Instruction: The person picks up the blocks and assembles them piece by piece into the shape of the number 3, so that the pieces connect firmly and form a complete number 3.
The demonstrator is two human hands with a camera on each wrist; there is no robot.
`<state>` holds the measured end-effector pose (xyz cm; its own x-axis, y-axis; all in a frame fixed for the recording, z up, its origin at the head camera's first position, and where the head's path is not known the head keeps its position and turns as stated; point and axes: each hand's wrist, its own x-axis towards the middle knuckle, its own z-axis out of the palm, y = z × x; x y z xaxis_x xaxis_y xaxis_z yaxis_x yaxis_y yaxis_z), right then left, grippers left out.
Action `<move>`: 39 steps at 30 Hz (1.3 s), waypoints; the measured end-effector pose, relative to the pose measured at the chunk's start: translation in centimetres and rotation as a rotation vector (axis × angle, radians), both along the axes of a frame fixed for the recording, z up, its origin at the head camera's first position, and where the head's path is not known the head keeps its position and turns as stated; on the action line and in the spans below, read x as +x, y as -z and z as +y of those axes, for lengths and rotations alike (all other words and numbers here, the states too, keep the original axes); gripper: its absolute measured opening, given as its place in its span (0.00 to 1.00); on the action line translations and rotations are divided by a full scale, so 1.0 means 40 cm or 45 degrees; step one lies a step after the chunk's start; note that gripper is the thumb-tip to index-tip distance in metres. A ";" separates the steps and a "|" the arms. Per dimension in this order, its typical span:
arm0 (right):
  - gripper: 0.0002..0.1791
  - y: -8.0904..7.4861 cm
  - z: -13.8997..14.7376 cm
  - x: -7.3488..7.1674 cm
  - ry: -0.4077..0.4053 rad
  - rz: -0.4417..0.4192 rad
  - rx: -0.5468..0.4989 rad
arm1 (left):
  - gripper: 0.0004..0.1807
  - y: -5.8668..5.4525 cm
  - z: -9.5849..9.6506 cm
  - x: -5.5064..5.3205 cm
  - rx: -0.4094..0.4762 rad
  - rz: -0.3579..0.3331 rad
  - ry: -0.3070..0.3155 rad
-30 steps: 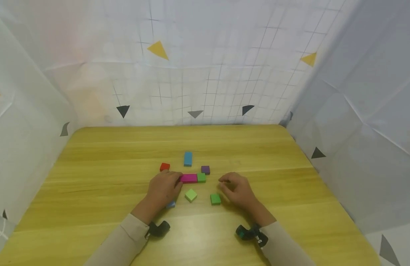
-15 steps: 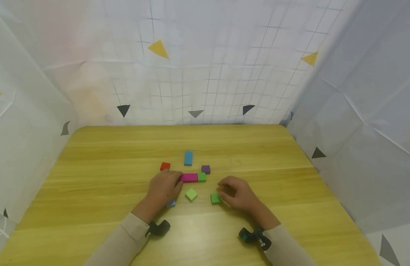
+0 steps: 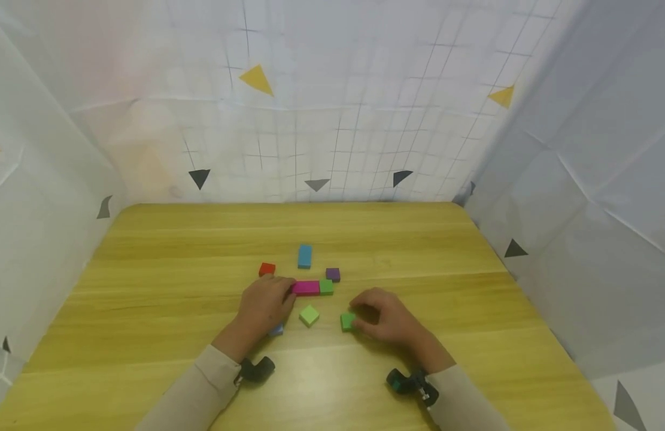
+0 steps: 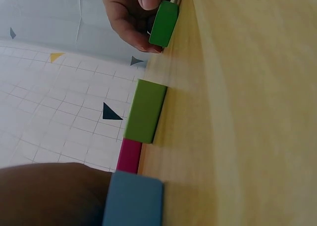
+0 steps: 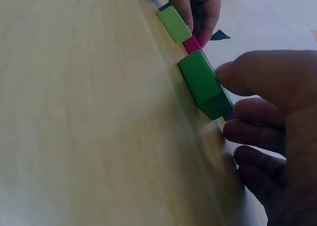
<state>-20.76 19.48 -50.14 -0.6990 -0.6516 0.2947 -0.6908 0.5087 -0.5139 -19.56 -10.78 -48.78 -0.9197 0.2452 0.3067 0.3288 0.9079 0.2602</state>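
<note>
In the head view my left hand (image 3: 263, 305) grips the left end of a magenta block (image 3: 306, 288), part of it hidden under the fingers. A green block (image 3: 325, 287) touches the magenta block's right end. My right hand (image 3: 388, 317) is at a second green block (image 3: 346, 322), also seen in the right wrist view as a green block (image 5: 203, 82). Its thumb touches this block, while the index fingertip appears slightly beyond it with a gap. A lime-green block (image 3: 309, 315) lies turned between the hands.
A light-blue block (image 3: 304, 256) lies at the back, with a purple block (image 3: 333, 275) to its right and a red block (image 3: 267, 269) to its left. Another blue block (image 3: 276, 330) is partly hidden by the left hand. White patterned sheets surround the wooden table (image 3: 418, 239).
My right hand has come slightly nearer and lower, and its thumb has reached the loose green block. The left hand and the blocks stay in place.
</note>
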 end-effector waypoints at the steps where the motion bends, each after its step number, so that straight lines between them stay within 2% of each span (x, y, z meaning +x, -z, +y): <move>1: 0.20 -0.001 0.000 0.000 0.000 0.003 0.009 | 0.14 -0.001 0.000 0.000 0.000 0.001 -0.001; 6: 0.22 -0.006 0.003 -0.001 -0.015 0.009 0.044 | 0.14 -0.005 0.001 0.000 0.006 0.008 0.000; 15: 0.18 -0.012 0.003 0.001 -0.045 -0.028 0.034 | 0.14 -0.004 0.002 0.001 0.007 0.012 0.004; 19: 0.18 -0.010 -0.001 0.003 -0.002 -0.061 0.057 | 0.14 -0.004 0.001 0.002 0.005 0.016 0.007; 27: 0.20 -0.010 -0.010 0.004 0.037 -0.027 0.064 | 0.14 -0.004 0.000 0.001 -0.002 0.045 0.016; 39: 0.15 -0.021 -0.019 0.009 -0.006 0.002 0.122 | 0.14 0.000 0.002 0.000 -0.002 -0.007 -0.002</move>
<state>-20.38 18.74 -49.30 -0.6953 -0.6802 0.2320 -0.6941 0.5518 -0.4623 -19.57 -10.69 -48.79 -0.9218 0.2438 0.3015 0.3257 0.9089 0.2606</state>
